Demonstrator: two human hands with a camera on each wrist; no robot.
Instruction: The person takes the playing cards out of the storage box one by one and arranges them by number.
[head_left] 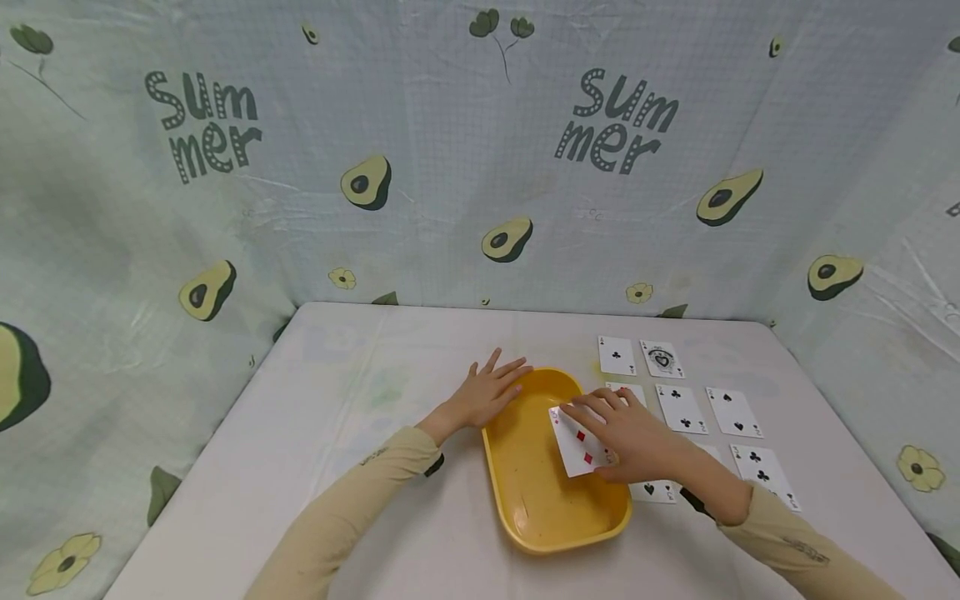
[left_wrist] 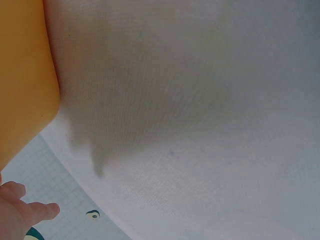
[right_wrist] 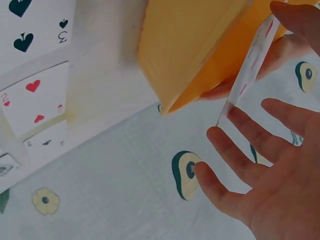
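Note:
My right hand point(head_left: 637, 437) holds a playing card with red diamonds point(head_left: 573, 454) above the yellow plastic tub point(head_left: 525, 533). In the right wrist view the card point(right_wrist: 245, 75) stands edge-on, pinched between the thumb and the fingertips point(right_wrist: 239, 116); the little finger stays off it. My left hand point(head_left: 483, 396) rests with spread fingers at the tub's far left rim. Only a few of its fingers point(left_wrist: 37, 212) show in the left wrist view, beside the tub's outer wall point(left_wrist: 25, 75).
Right of the tub, several cards lie face up in rows, among them an ace of clubs point(head_left: 617, 356), an ace of spades point(head_left: 662, 360) and a two of hearts point(right_wrist: 37, 100). My right hand and forearm hide some. An avocado-print sheet point(head_left: 435, 108) hangs behind the white table point(head_left: 337, 375).

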